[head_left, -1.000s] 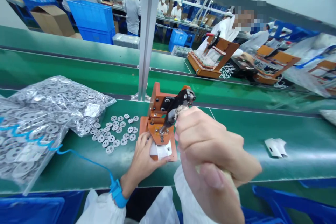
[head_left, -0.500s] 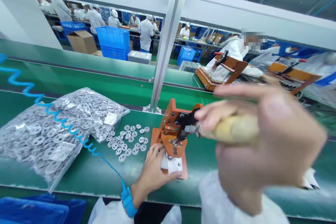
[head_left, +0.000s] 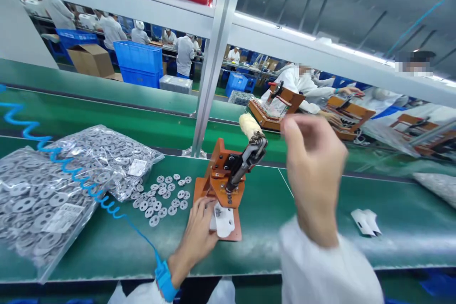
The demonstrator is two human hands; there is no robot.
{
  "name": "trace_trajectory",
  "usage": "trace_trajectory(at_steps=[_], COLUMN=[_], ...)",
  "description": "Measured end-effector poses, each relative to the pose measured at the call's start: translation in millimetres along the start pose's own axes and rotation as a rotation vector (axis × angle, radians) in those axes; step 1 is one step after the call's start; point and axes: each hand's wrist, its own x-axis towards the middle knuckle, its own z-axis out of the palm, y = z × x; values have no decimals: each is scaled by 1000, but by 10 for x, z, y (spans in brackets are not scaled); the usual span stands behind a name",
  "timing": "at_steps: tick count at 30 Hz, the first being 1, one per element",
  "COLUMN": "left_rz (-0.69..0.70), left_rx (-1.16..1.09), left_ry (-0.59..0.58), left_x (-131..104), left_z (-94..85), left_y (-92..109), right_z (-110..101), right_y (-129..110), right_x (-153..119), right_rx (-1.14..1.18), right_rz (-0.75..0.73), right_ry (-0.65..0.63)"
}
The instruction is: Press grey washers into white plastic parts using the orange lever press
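Note:
A white plastic part (head_left: 224,222) sits at the foot of an orange toggle-clamp fixture (head_left: 228,192). My left hand (head_left: 201,225) grips the part from its left side, fingers behind and thumb along the front. The clamp's lever stands raised, its end a pale wrapped handle (head_left: 249,125). In the air to the right of this handle is my right hand (head_left: 315,166), apart from it, slightly blurred. Its fingers are loosely curled, with a gap to the thumb and nothing visible in them.
Loose grey discs with holes (head_left: 162,194) lie left of the fixture, beside clear bags (head_left: 53,204) of more discs. A coiled blue cord (head_left: 85,185) runs to my left wristband (head_left: 164,281). Two white parts (head_left: 366,222) lie at right. A metal post (head_left: 210,80) rises behind.
My right hand has let go of the clamp handle and drawn away from it. The lever now stands more upright. My left hand stays at the white part.

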Motion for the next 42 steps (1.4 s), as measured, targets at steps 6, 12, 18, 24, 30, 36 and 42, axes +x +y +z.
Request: trace_trajectory(at_steps=[6,12,18,24,30,36,42], left_rz=[51,58,38,-137,-275,-172,-244], left_rx=[46,35,-103,-415,-652,-368,371], left_ry=[41,124,132,-15,-76,-186,11], left_x=[-71,-85,-166,-423,-370,-336,-208], left_z=[143,242,76,-369,-493,-407,-555], left_y=[-46,-30,4,184,417,488,-61], right_z=[-378,-77,-207,-371,-473,-679,-952], right_y=[204,898,898,565,476,608,1558], right_x=[-1678,-2406,-2483,-2567,-2513,-2409,-2291], right_rx=[-269,-300,-20,464,557,103,-454], right_rz=[-331,-472,-304,995,1048,660,758], right_ry=[-786,-502,-392,-234,-379,-703,-522])
